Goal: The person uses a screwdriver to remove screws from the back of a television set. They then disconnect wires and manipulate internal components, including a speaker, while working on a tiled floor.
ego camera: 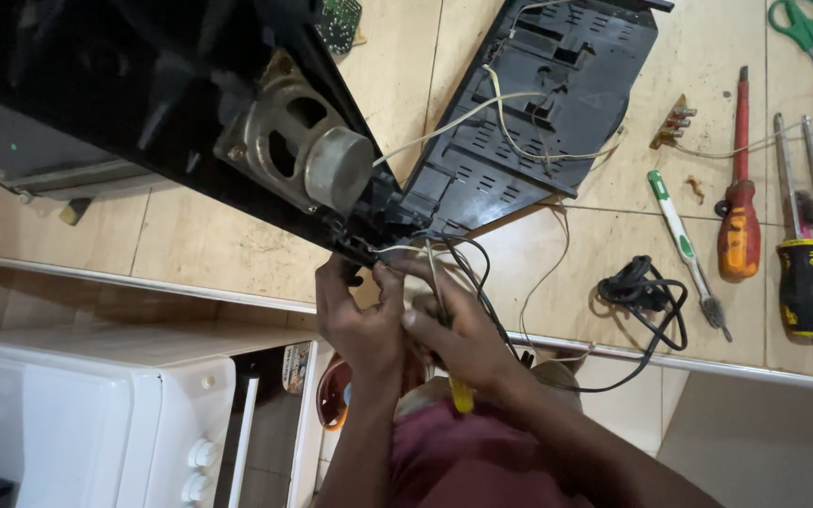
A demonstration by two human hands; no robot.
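A black speaker cabinet lies tilted across the upper left, showing a metal speaker driver with a round magnet. My left hand grips the cabinet's lower corner. My right hand is closed around thin black and white wires that run from that corner. A yellow-handled tool shows just under my right hand. A black plastic back panel lies beyond, with white wires across it.
On the tiled floor at right lie several screwdrivers, a red-handled one, a white-and-green toothbrush, green scissors and a coiled black cord. A white appliance with knobs stands at lower left.
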